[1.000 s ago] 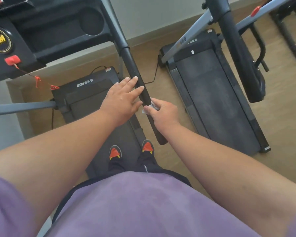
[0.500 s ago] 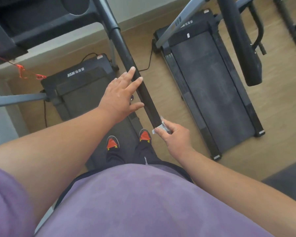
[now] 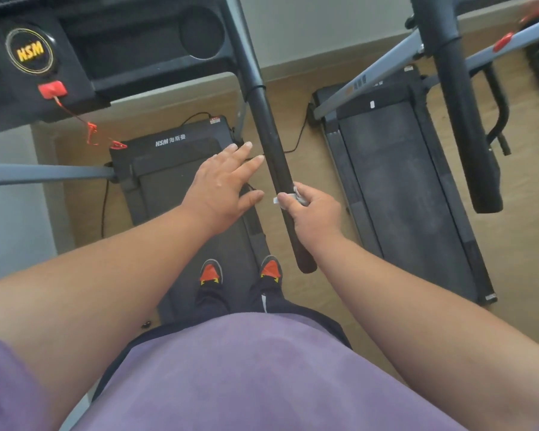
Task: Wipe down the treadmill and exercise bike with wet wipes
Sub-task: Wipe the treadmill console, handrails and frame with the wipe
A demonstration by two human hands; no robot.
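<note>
A person is standing on a treadmill point(image 3: 181, 194) and looking down at both arms. In the upper left of the frame the black console point(image 3: 75, 57) is showing a round yellow logo, with a red safety key point(image 3: 53, 90) clipped below it and its red cord hanging down. Left of centre, the left hand point(image 3: 223, 185) is hovering over the belt with fingers straight and spread, holding nothing, its fingertips near the rail but apparently not touching it. Running down the centre is the treadmill's dark right handrail point(image 3: 273, 157). Just right of it, the right hand point(image 3: 311, 213) is curling around the rail's lower part, pinching a small white wet wipe point(image 3: 288, 197) against it. Wiping this handrail seems to be the step in hand. Next, the hand would likely need to slide along the rail with steady pressure. At the right of the frame a second treadmill point(image 3: 402, 188) is standing on the wooden floor. No exercise bike is clearly in view.
</note>
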